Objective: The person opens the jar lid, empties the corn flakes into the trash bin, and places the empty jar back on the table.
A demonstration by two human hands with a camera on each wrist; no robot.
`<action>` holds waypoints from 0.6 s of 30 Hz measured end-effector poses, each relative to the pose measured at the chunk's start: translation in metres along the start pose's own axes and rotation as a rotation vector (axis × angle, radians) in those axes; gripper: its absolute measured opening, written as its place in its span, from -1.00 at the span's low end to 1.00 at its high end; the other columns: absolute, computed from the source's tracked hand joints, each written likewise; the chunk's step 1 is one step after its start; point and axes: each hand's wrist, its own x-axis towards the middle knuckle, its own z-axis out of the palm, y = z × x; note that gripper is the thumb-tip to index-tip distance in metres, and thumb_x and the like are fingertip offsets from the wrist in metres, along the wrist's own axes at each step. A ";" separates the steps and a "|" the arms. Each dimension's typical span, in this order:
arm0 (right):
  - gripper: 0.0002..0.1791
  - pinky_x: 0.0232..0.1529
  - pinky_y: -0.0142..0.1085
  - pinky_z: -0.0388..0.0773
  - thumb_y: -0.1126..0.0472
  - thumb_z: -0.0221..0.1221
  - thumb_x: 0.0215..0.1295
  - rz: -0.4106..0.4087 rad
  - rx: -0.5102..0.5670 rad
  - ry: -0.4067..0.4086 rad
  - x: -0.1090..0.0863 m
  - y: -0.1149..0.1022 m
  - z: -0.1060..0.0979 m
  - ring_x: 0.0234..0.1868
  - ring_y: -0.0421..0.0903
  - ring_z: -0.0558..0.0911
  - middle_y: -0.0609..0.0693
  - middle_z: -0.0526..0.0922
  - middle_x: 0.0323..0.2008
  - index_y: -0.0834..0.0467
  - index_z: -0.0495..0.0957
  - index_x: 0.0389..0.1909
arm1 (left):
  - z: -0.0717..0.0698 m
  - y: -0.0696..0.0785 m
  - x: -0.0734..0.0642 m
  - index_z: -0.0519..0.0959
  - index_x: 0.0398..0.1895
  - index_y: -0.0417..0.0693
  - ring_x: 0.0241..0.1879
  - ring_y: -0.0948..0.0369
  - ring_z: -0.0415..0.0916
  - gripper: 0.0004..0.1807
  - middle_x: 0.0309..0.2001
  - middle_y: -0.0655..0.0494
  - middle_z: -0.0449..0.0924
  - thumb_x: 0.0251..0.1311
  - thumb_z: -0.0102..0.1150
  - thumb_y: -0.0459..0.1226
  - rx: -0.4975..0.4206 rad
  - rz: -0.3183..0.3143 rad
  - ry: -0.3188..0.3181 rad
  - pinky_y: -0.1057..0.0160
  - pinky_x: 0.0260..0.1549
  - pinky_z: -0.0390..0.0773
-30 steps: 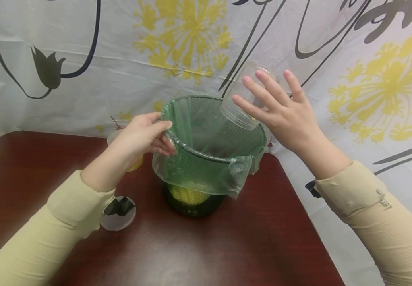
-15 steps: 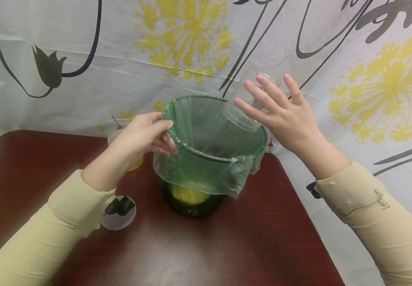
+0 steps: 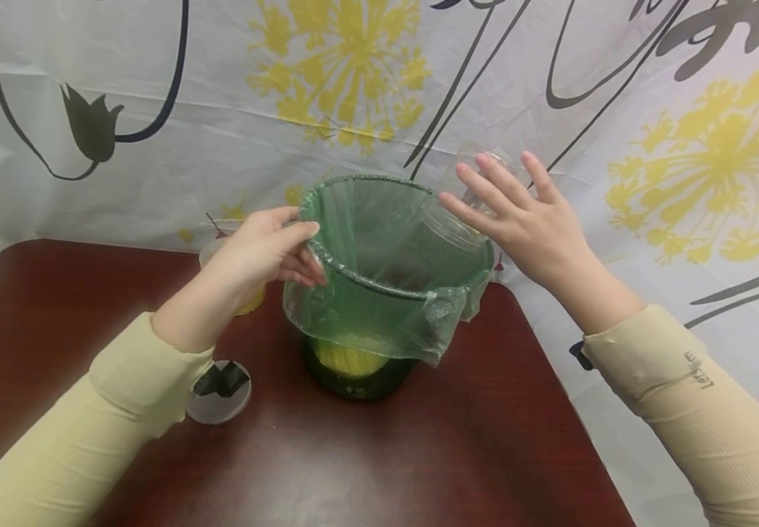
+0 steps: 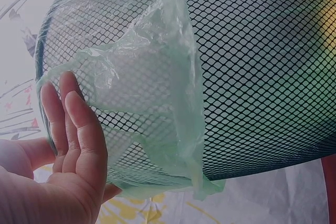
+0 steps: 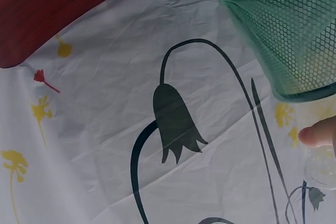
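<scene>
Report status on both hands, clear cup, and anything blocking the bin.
Left hand gripping rim of bin. Right hand holding clear cup, tilted over bin's mouth. Green liner folded over rim; nothing seen blocking.

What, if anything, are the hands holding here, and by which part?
The left hand grips the mesh bin by its rim; the right hand holds a tilted clear container by its side wall.

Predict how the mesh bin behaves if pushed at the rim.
Probably light for its size: the mesh bin has open-lattice walls. It may tip, since its rim looks wider than its base. The green liner looks thin and crinkled, so it may slip or bunch.
</scene>
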 end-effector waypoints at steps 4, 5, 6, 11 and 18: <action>-0.15 0.32 0.06 0.09 0.69 -0.15 0.20 0.000 0.001 -0.004 -0.001 0.000 0.000 0.41 -0.05 0.16 -0.04 0.13 0.44 -0.14 0.26 0.38 | 0.000 -0.001 0.001 -0.35 0.49 -0.23 -0.48 0.07 0.66 -0.25 -0.62 0.01 0.57 0.48 -0.17 -0.28 0.001 -0.002 0.003 0.10 -0.25 0.63; -0.15 0.32 0.06 0.09 0.69 -0.15 0.20 0.000 0.000 -0.003 -0.001 0.000 0.000 0.41 -0.05 0.16 -0.04 0.13 0.44 -0.14 0.27 0.38 | 0.000 -0.001 0.001 -0.34 0.49 -0.23 -0.48 0.07 0.66 -0.25 -0.62 0.01 0.57 0.48 -0.17 -0.28 0.002 -0.003 0.004 0.10 -0.25 0.63; -0.16 0.32 0.06 0.09 0.69 -0.15 0.20 0.000 0.000 -0.002 -0.001 0.000 0.000 0.41 -0.04 0.16 -0.04 0.13 0.44 -0.14 0.28 0.37 | 0.000 -0.001 0.001 -0.35 0.49 -0.23 -0.48 0.07 0.66 -0.25 -0.62 0.01 0.57 0.48 -0.17 -0.28 0.001 -0.002 0.003 0.10 -0.25 0.63; -0.13 0.32 0.06 0.09 0.68 -0.15 0.19 -0.002 -0.012 0.005 0.000 0.000 -0.001 0.41 -0.04 0.16 -0.03 0.14 0.43 -0.16 0.23 0.40 | 0.000 -0.001 0.000 -0.35 0.49 -0.24 -0.49 0.08 0.66 -0.24 -0.62 0.02 0.57 0.47 -0.16 -0.27 0.001 0.005 -0.002 0.11 -0.26 0.63; -0.08 0.31 0.04 0.12 0.69 -0.11 0.16 -0.022 -0.060 0.068 0.007 0.000 -0.004 0.39 -0.04 0.20 -0.02 0.20 0.41 -0.18 0.18 0.43 | 0.000 -0.001 0.000 -0.36 0.49 -0.23 -0.48 0.07 0.66 -0.24 -0.62 0.02 0.57 0.48 -0.16 -0.27 0.003 -0.001 0.007 0.10 -0.25 0.63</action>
